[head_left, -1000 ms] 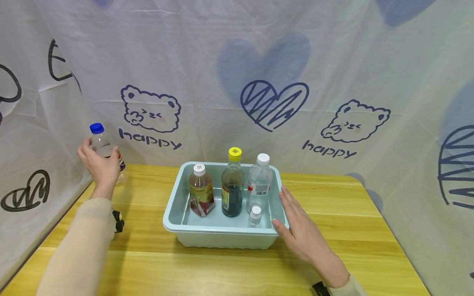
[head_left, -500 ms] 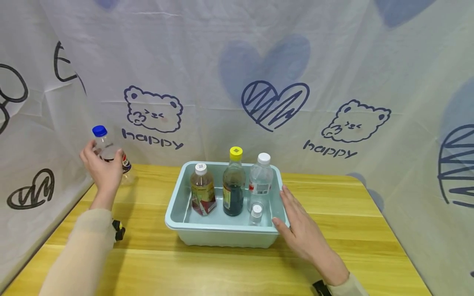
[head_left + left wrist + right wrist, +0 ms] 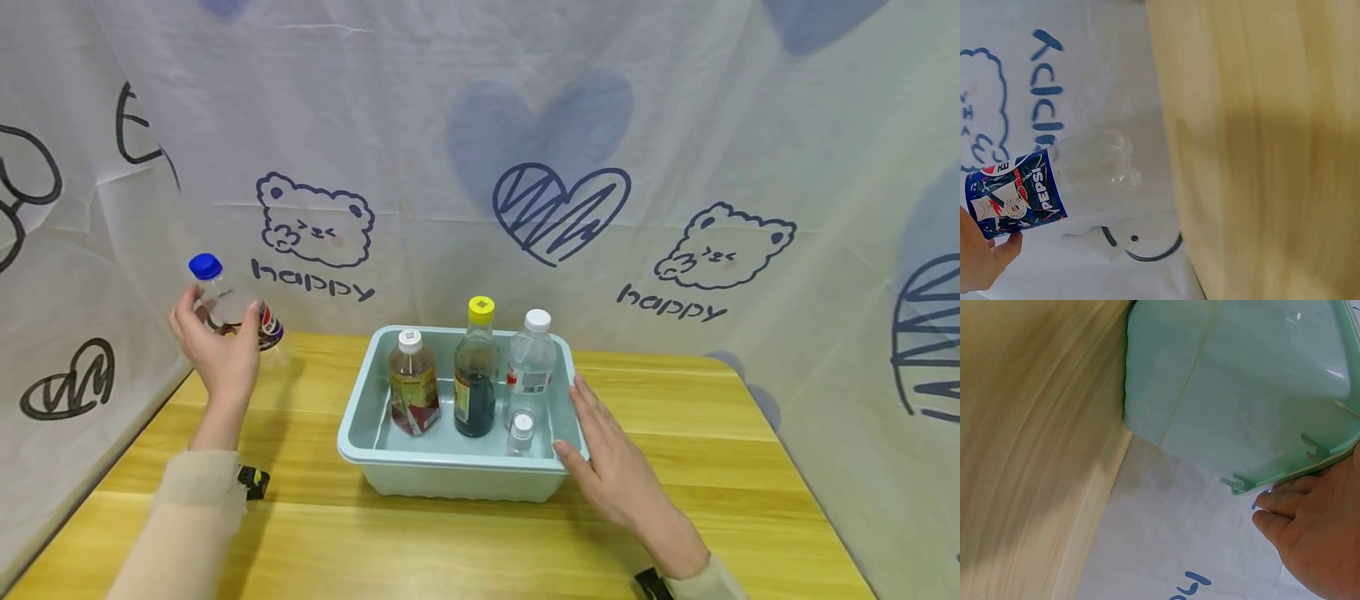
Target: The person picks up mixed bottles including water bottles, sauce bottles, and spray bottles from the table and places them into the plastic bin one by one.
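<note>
My left hand (image 3: 222, 354) grips a clear plastic Pepsi bottle (image 3: 269, 327) with a blue cap (image 3: 205, 267), left of the bin. The bottle leans, its cap toward the left. In the left wrist view its label (image 3: 1016, 194) shows and its clear base seems apart from the tabletop. My right hand (image 3: 618, 467) rests with straight fingers against the right rim of a light blue plastic bin (image 3: 465, 463). In the right wrist view my fingers (image 3: 1282, 503) touch the outside of that rim.
Inside the bin stand a brown drink bottle (image 3: 413, 392), a dark-liquid bottle with a yellow cap (image 3: 475, 387), a clear white-capped bottle (image 3: 531, 371) and a small clear bottle (image 3: 521, 433). The wooden table (image 3: 315, 542) meets a printed cloth (image 3: 427, 250) behind and at both sides.
My left hand has moved slightly right with the Pepsi bottle, which leans more now. The right hand still rests on the bin rim.
</note>
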### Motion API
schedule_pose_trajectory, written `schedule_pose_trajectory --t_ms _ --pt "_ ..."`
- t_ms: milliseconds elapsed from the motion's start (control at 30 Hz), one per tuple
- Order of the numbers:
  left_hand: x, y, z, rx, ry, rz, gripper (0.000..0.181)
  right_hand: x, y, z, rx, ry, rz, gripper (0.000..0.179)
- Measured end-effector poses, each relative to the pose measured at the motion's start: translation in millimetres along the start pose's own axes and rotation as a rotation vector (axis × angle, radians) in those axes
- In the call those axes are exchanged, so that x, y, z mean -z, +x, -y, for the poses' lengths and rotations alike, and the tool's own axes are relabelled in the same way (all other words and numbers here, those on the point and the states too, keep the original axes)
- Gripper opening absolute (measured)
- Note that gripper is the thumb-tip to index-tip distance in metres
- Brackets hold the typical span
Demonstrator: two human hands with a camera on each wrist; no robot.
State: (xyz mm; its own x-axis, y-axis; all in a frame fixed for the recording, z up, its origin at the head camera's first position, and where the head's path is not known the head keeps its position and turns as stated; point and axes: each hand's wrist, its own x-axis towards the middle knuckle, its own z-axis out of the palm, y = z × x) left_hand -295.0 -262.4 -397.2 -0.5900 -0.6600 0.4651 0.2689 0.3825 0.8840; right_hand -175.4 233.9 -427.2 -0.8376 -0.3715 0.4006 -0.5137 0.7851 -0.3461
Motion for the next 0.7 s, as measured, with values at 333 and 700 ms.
schedule_pose_trajectory --t_ms 333,700 --pt "-2.3 -16.9 -25.0 -0.037 -0.174 -0.099 0.071 1 0.9 1 -0.003 0.000 0.002 0.072" --pt "0.8 -38.0 -68.2 -0.032 -0.308 -0.162 0.070 0 0.2 0 0.007 -0.001 -0.010 0.071"
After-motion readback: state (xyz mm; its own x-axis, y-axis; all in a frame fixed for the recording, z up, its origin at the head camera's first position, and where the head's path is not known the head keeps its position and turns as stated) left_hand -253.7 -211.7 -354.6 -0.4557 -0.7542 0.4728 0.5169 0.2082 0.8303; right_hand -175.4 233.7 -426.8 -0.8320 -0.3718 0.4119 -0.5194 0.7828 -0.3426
